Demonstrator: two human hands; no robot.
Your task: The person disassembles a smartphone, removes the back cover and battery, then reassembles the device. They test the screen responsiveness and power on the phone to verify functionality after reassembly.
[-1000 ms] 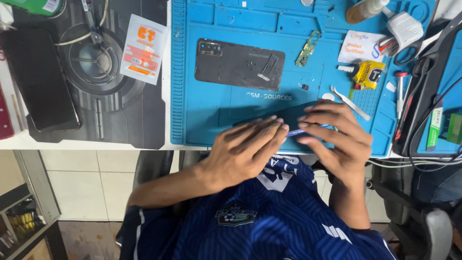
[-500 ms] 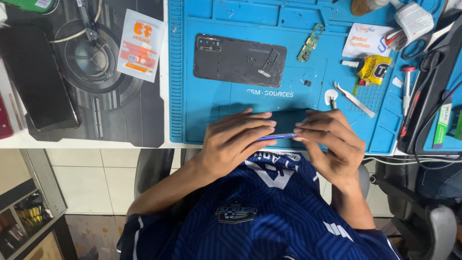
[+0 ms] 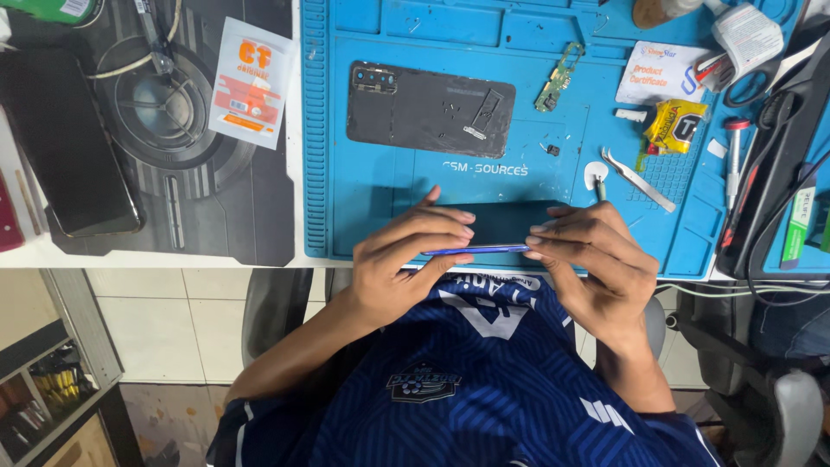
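Held thing: we see a thin, dark slab with a blue edge, a phone body seen edge-on, in the lower middle of the frame, lifted just above the near border of the blue silicone work mat.
Long axis: it runs left to right across the picture, nearly level, one end in each hand.
Left hand: our fingers are curled and closed on the slab's left end, thumb below, fingertips on top.
Right hand: fingers pressed together along the right end, pinching the edge from above and below.
Nearer hand: neither; both touch it, and the slab bridges the gap between them.
Direction from fingers: the free middle of the slab lies inward from both sets of fingertips.
Above the hands: a black phone back cover lies flat in the upper middle of the mat, well apart from the slab.
Right of it: metal tweezers and a small green circuit board, untouched.
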